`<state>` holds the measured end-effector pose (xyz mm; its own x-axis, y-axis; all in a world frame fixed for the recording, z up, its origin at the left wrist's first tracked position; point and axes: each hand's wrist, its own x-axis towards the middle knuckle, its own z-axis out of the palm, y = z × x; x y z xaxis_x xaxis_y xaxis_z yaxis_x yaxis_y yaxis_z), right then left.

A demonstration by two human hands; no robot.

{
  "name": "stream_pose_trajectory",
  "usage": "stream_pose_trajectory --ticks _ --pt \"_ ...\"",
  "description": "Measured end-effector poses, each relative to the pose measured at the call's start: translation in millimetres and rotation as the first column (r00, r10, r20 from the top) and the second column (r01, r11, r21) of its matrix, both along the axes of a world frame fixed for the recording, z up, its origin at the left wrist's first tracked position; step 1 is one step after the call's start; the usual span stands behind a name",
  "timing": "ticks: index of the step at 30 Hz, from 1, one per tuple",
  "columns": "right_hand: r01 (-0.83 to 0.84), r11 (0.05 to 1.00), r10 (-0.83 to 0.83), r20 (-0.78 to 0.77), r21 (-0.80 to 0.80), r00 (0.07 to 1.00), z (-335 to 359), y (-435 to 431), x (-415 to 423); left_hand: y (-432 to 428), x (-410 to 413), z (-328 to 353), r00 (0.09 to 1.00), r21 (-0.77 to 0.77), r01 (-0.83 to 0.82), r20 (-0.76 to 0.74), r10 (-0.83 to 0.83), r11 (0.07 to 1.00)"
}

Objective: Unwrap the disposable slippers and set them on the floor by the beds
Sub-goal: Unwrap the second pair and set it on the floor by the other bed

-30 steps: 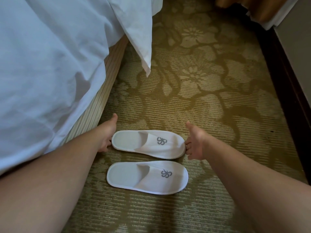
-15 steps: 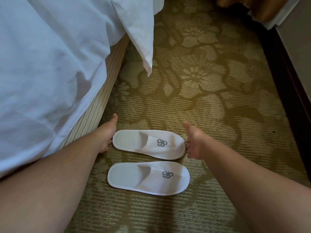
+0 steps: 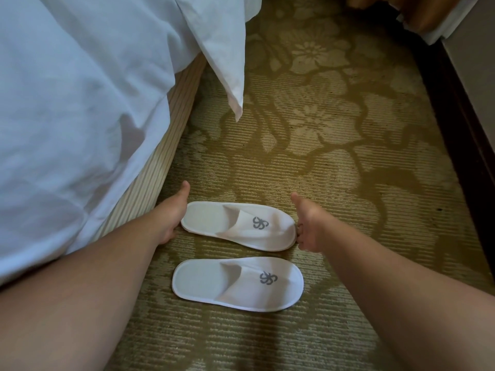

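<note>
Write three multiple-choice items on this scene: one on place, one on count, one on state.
1. Where do the slippers lie?
A. on a chair
B. on a table
C. on the carpet by the bed

2. How many slippers are there?
A. one
B. two
C. four

3. What state are they in?
A. unwrapped, soles down
B. still wrapped
C. stacked

Answers:
1 C: both rest on the patterned carpet next to the bed's base.
2 B: two white ones show, one beyond the other.
3 A: no wrapper shows on them, and each lies flat, apart from the other.
</note>
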<state>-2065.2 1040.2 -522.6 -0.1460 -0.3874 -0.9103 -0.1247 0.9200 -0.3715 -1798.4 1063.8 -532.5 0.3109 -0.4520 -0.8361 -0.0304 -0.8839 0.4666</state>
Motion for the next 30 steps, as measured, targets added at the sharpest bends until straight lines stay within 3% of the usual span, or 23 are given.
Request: stream_pose_trajectory --ticks 6,19,30 --pt "0.029 0.999 -0.029 0.005 0.038 1.0 5.2 0.1 0.6 -0.6 0.5 -2.9 1.0 0.006 -0.005 0.003 0.005 1.0" --pt "-0.038 0.999 0.038 -0.029 -0.032 0.999 14.6 6.1 0.9 -2.1 2.3 -6.2 0.999 -0.002 -0.04 -0.007 0.04 0.999" --pt "0.037 0.999 -0.038 0.08 0.018 0.996 4.4 3.4 -7.2 -0.6 2.1 -7.1 0.999 -0.023 -0.045 -0.018 0.044 0.999"
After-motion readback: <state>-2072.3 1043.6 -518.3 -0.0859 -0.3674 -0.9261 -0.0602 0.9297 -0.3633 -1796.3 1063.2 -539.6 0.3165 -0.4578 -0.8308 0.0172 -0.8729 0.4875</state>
